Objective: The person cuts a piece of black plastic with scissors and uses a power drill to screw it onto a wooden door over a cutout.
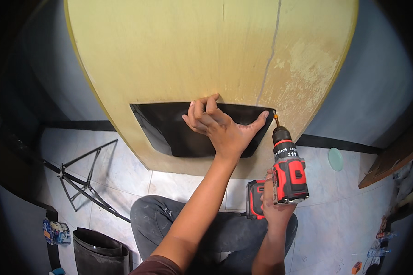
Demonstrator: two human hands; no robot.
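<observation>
My right hand (271, 201) grips a red and black cordless drill (289, 169) by its handle. The orange-tipped bit (276, 118) points up at the top right corner of a black sheet (188, 123), which lies against a worn yellow door-like panel (179, 55). Whether the tip touches a screw there I cannot tell. My left hand (221, 123) is spread over the sheet, its thumb near that corner and its other fingers partly curled at the upper edge.
A dark metal frame (89, 183) stands on the tiled floor at left, with a rolled black sheet (101, 250) and a patterned package (57, 231) nearer me. To the right are a pale green disc (335, 159), a brown wooden piece (385, 172) and small items by the wall.
</observation>
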